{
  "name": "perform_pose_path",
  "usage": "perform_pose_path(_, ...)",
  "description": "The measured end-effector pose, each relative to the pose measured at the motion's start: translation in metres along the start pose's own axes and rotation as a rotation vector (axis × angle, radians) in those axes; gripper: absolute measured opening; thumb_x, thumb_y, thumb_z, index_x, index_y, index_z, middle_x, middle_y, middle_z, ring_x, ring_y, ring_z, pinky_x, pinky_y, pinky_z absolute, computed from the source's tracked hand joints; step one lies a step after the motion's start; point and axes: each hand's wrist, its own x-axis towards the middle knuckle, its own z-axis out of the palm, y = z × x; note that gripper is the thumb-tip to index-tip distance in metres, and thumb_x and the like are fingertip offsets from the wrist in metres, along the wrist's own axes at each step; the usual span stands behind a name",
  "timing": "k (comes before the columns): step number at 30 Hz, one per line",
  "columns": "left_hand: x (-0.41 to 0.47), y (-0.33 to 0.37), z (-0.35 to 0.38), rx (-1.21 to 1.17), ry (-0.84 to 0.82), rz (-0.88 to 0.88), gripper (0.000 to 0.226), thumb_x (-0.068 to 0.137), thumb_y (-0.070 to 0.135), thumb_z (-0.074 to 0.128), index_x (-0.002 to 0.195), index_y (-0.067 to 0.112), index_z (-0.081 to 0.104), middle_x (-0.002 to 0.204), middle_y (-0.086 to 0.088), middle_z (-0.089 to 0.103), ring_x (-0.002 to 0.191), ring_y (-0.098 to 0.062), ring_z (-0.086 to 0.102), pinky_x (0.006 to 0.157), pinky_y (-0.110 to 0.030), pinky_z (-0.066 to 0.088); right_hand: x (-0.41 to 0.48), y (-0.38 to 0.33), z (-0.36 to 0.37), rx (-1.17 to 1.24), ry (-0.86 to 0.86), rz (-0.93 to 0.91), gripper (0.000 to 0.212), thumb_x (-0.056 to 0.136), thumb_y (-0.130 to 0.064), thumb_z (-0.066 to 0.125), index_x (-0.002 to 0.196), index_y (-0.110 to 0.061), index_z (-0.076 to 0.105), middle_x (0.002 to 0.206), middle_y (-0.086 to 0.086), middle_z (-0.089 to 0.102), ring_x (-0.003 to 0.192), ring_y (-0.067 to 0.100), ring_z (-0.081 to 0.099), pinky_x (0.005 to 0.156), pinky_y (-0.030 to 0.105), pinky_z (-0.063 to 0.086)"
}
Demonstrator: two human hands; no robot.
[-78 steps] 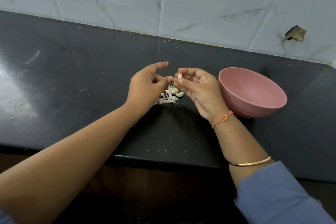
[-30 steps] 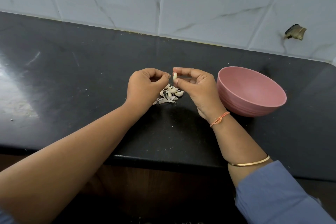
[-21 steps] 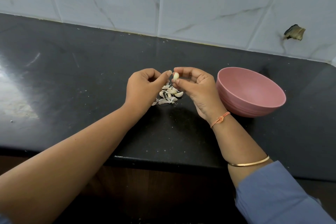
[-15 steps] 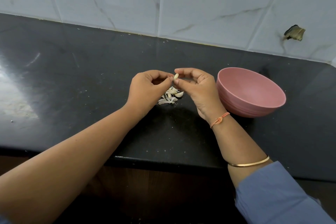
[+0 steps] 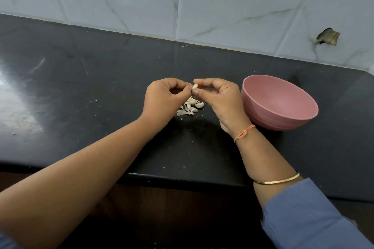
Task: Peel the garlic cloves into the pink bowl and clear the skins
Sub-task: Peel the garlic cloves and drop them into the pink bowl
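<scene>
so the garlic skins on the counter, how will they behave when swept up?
Probably very light and floppy: the garlic skins look thin, curled and papery, lying loose on the counter, so a push would likely scatter them. Wispy edges suggest they tear easily when pinched. A plumper clove lies among them and may roll.

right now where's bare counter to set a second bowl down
Bare counter lies left of the left hand, back to the tiled wall, and in front of the pink bowl toward the near edge. Crowded: the garlic pile between that hand and the right hand.
</scene>
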Motion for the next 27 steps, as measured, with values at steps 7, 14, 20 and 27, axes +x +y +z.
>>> perform_pose_path(7, 0.0009, 0.0006, 0.0002, -0.013, 0.068, -0.008, 0.016, 0.086, 0.019, 0.066, 0.073, 0.027, 0.067, 0.067, 0.013, 0.066, 0.060, 0.004, 0.058, 0.059, -0.010, 0.045, 0.0004, -0.0020, 0.0009, 0.016, 0.038, -0.003, 0.020, 0.078, 0.008, 0.067, 0.091, -0.007, 0.067, 0.083, 0.009, 0.066, 0.074, 0.013, 0.066, 0.069, 0.020, 0.054)
perform_pose_path(14, 0.0014, -0.0018, 0.0005, -0.106, -0.025, -0.047, 0.004, 0.088, 0.025, 0.067, 0.089, 0.023, 0.070, 0.086, 0.004, 0.072, 0.083, -0.013, 0.068, 0.079, -0.035, 0.057, -0.0010, -0.0033, -0.0006, 0.010, 0.035, -0.035, 0.015, 0.077, 0.005, 0.070, 0.087, -0.005, 0.065, 0.080, 0.008, 0.066, 0.069, 0.007, 0.067, 0.065, 0.018, 0.053)
perform_pose_path(20, 0.0033, -0.0039, 0.0021, -0.203, -0.010, -0.083, 0.006, 0.091, 0.018, 0.062, 0.096, 0.020, 0.062, 0.080, 0.000, 0.069, 0.075, -0.010, 0.068, 0.071, -0.027, 0.057, -0.0004, -0.0027, -0.0008, 0.014, 0.045, -0.069, 0.012, 0.082, 0.005, 0.065, 0.082, -0.006, 0.059, 0.075, 0.007, 0.064, 0.061, 0.008, 0.063, 0.059, 0.019, 0.051)
perform_pose_path(27, 0.0059, -0.0058, 0.0016, -0.151, 0.088, -0.055, 0.009, 0.093, 0.014, 0.057, 0.102, 0.017, 0.059, 0.074, 0.006, 0.067, 0.064, 0.000, 0.063, 0.065, -0.020, 0.054, 0.0021, 0.0023, -0.0010, -0.199, 0.035, -0.045, 0.019, 0.090, -0.002, 0.056, 0.083, -0.018, 0.063, 0.075, -0.001, 0.060, 0.064, 0.006, 0.056, 0.060, 0.018, 0.049)
